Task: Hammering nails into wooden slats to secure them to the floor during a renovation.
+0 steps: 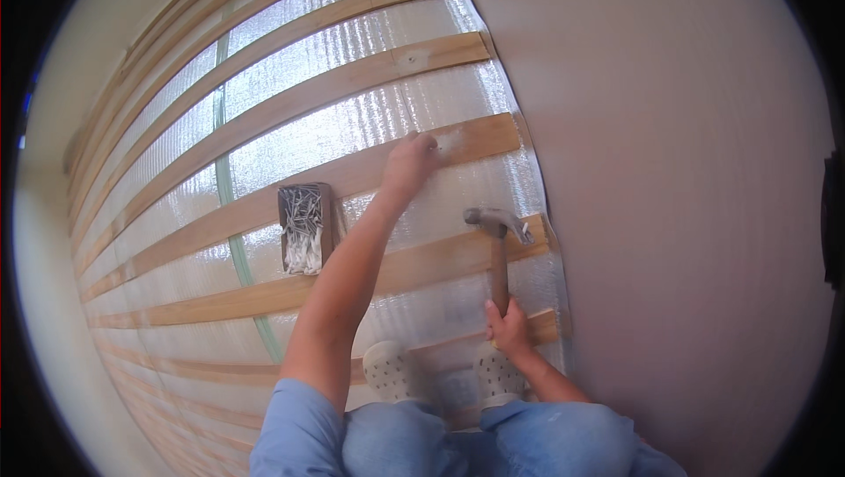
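Observation:
My right hand (510, 329) grips the handle of a claw hammer (499, 253), its metal head raised toward the top and pointing away from me. Stretched forward, my left hand (412, 163) rests at a wooden batten (488, 135), beside a patch of white dust. Its fingers look pinched together at a small dark spot; what they hold is too small and blurred to make out. Left of my left forearm stands an open box (327, 222) full of metal nails and white plastic plugs.
Several parallel wooden battens (352, 81) lie over silver reflective sheeting (304, 138), with a green tape strip (223, 173) crossing under them. A smooth pinkish-brown surface (669, 213) borders the right edge. A pale wall (62, 239) is at left. My light clogs (393, 371) stand among the near battens.

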`<state>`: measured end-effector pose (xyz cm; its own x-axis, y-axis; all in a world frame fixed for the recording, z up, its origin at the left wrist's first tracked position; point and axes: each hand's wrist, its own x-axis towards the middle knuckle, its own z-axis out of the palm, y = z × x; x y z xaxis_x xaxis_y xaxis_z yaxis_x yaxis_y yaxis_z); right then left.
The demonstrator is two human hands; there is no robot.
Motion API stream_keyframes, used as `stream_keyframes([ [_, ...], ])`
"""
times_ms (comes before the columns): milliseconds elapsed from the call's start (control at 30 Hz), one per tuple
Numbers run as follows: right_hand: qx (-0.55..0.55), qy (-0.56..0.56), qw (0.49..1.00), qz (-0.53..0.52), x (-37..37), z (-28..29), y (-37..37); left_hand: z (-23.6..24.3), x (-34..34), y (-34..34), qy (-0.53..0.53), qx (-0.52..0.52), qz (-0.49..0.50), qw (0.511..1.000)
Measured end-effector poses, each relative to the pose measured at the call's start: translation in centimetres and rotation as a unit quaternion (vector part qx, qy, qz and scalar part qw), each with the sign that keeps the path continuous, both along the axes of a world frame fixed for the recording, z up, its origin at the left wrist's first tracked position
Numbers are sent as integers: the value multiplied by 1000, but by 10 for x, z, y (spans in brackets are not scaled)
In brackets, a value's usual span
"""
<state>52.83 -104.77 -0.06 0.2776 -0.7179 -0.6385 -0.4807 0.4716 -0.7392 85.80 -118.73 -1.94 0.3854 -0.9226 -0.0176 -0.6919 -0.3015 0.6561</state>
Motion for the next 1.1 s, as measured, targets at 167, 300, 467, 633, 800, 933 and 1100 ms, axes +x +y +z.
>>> stream_keyframes([
  [167, 22, -34, 999, -11, 1, -1, -2, -1, 5, -2, -11, 21, -28, 999],
  [300, 18, -19, 1000, -5, -4, -4, -2, 9, 1, -21, -94, 60, -98, 989],
  [467, -7, 1, 1000, 30, 0, 4, -3, 6, -4, -52, -219, 114, -228, 942],
  [633, -48, 16, 996, 70, -6, 11, -12, 19, -6, -57, -215, 149, -292, 920],
  [800, -161, 36, 981, 102, -13, 2, -18, 18, -1, -41, -132, 158, -155, 966],
  [933, -107, 43, 989, 93, 3, 29, -48, 48, 12, -8, -91, 194, -103, 971],
  [1100, -103, -81, 989, 67, 50, 66, -86, 5, 38, 31, -65, 113, -27, 991],
])
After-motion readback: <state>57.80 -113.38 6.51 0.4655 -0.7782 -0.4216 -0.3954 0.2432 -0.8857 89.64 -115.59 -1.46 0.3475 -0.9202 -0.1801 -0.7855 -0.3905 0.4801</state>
